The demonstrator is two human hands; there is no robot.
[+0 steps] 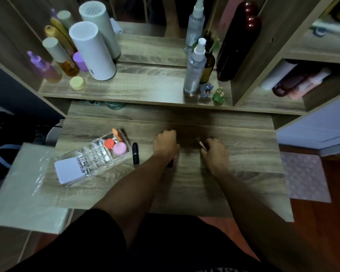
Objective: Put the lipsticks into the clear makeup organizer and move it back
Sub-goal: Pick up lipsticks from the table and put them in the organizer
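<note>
A clear makeup organizer (95, 156) lies at an angle on the left of the wooden desk (243, 154). It holds an orange round pot, a pink round pot and a white card. A black lipstick (135, 153) lies on the desk just right of it. My left hand (165, 143) is curled near the desk's middle, with a pink and black lipstick (172, 160) partly hidden under the wrist. My right hand (214, 149) is closed on a thin metallic lipstick (202, 144) that sticks out toward the back left.
The raised shelf behind carries white cylinders (92, 51), purple and amber bottles (65, 59), a clear spray bottle (194, 67), a dark red bottle (236, 44) and two small figurines (212, 92). A mirror stands behind. A white board (23, 185) sits at the left edge.
</note>
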